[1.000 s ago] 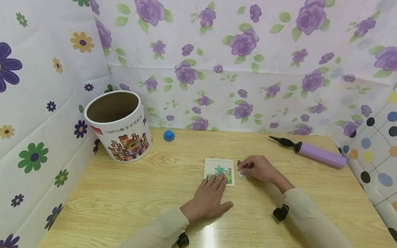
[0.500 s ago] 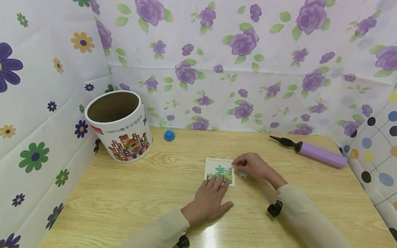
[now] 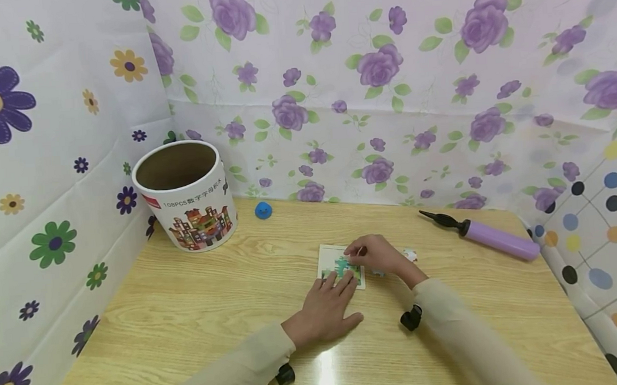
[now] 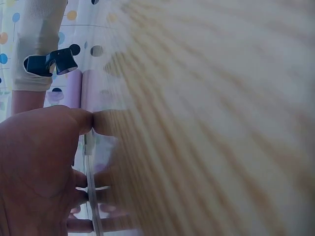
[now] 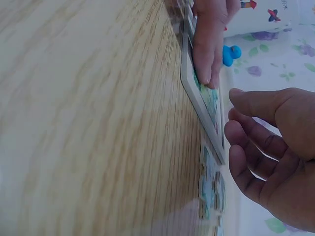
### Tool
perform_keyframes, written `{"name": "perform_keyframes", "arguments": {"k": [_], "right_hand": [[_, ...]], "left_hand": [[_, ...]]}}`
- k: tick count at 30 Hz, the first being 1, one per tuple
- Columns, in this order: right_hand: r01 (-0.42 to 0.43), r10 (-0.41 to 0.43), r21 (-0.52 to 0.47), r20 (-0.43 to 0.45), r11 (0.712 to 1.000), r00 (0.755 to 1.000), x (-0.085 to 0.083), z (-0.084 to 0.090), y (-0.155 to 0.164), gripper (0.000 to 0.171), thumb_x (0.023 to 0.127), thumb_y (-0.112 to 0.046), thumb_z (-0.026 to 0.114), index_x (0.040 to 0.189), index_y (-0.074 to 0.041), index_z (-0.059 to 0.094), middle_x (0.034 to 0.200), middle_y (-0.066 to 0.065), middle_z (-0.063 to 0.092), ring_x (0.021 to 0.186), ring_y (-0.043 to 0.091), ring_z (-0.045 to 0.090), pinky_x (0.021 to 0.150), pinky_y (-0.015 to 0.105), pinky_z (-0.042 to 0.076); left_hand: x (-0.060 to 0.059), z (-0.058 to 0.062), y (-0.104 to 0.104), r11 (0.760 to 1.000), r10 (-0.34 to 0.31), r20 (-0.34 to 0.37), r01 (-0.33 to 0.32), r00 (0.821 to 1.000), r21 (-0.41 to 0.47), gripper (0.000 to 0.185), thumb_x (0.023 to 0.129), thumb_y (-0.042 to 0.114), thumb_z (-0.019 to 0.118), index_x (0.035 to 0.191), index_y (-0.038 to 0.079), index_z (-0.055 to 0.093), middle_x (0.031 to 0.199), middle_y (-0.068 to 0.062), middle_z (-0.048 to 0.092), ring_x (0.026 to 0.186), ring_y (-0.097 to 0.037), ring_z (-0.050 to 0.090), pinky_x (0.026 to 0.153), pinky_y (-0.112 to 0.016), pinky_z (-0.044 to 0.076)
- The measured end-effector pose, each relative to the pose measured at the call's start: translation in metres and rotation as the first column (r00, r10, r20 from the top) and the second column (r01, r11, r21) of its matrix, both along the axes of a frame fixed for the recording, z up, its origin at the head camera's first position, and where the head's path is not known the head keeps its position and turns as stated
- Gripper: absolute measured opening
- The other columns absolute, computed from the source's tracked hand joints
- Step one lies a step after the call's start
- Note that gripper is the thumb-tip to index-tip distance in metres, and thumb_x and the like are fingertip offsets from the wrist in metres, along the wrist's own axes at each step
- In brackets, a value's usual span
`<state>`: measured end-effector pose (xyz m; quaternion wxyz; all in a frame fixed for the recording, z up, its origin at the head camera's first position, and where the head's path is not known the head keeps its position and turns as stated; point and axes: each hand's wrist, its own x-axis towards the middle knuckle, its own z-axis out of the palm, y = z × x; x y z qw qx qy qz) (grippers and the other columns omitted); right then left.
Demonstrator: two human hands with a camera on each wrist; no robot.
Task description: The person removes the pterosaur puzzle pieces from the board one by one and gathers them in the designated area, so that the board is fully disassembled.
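Note:
A small jigsaw puzzle board (image 3: 327, 251) with a pale rim and a teal figure lies mid-table. My left hand (image 3: 323, 312) rests with straight fingers on its near part, thumb spread over the table; the left wrist view shows that hand (image 4: 37, 167) low on the wood. My right hand (image 3: 378, 254) is over the board's right side. In the right wrist view, its thumb and index tips (image 5: 235, 94) are close together above the board, other fingers curled; I cannot tell if a piece is between them. Loose puzzle pieces (image 5: 209, 184) lie right of the board.
A large white printed bucket (image 3: 187, 200) stands at the back left, with a small blue toy (image 3: 263, 210) beside it. A purple hand pump (image 3: 497, 240) with a black nozzle lies at the right. Flowered cloth (image 3: 334, 96) hangs behind the table.
My right hand has moved left from the loose pieces to over the board, uncovering a piece at the right. The left hand stays on the board.

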<state>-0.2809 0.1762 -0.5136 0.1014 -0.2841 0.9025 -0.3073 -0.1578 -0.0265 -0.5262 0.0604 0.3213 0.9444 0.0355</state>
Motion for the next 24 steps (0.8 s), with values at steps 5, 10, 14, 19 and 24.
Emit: {"name": "perform_keyframes", "arguments": {"k": [5, 10, 14, 19, 24], "right_hand": [[-0.020, 0.020, 0.001, -0.011, 1.000, 1.000, -0.004, -0.004, -0.008, 0.017, 0.098, -0.019, 0.071, 0.112, -0.014, 0.080, 0.106, 0.000, 0.076, 0.083, 0.008, 0.067, 0.075, 0.031, 0.056], [-0.010, 0.010, 0.009, -0.025, 1.000, 1.000, -0.007, -0.010, -0.012, 0.017, 0.098, -0.019, 0.071, 0.112, -0.015, 0.080, 0.108, 0.000, 0.076, 0.083, 0.007, 0.066, 0.075, 0.031, 0.056], [0.005, -0.004, 0.017, -0.039, 1.000, 0.999, -0.007, -0.012, -0.013, 0.015, 0.097, -0.018, 0.072, 0.109, -0.014, 0.081, 0.105, 0.000, 0.075, 0.083, 0.007, 0.065, 0.075, 0.031, 0.056], [0.028, -0.027, 0.033, -0.039, 0.999, 0.999, -0.005, -0.012, -0.014, 0.013, 0.096, -0.019, 0.073, 0.105, -0.015, 0.081, 0.103, -0.001, 0.075, 0.082, 0.007, 0.063, 0.073, 0.030, 0.054], [0.041, -0.039, 0.043, -0.027, 0.998, 0.999, -0.003, -0.010, -0.017, 0.012, 0.096, -0.021, 0.075, 0.104, -0.015, 0.081, 0.099, -0.003, 0.074, 0.080, 0.007, 0.062, 0.072, 0.030, 0.053]], "left_hand": [[-0.001, 0.000, 0.000, 1.000, -0.005, -0.002, 0.005, 1.000, 0.001, 0.077, 0.105, 0.063, 0.037, 0.163, 0.013, 0.027, 0.170, -0.005, 0.022, 0.153, -0.036, 0.026, 0.117, -0.056, 0.030], [-0.001, 0.001, 0.001, 1.000, -0.007, -0.007, 0.007, 1.000, -0.007, 0.077, 0.104, 0.064, 0.036, 0.163, 0.015, 0.029, 0.170, -0.004, 0.023, 0.153, -0.035, 0.027, 0.117, -0.055, 0.030], [-0.002, 0.001, 0.002, 1.000, -0.004, -0.026, 0.004, 1.000, -0.013, 0.076, 0.104, 0.064, 0.036, 0.163, 0.016, 0.031, 0.170, -0.003, 0.023, 0.152, -0.033, 0.029, 0.116, -0.054, 0.031], [-0.003, 0.000, 0.002, 1.000, 0.002, -0.036, -0.002, 0.999, -0.011, 0.075, 0.103, 0.064, 0.037, 0.162, 0.016, 0.033, 0.170, -0.003, 0.024, 0.152, -0.033, 0.030, 0.115, -0.054, 0.032], [-0.004, -0.001, 0.003, 1.000, 0.006, -0.026, -0.006, 1.000, -0.002, 0.075, 0.103, 0.063, 0.038, 0.161, 0.017, 0.033, 0.169, -0.002, 0.024, 0.152, -0.033, 0.029, 0.116, -0.055, 0.031]]}}
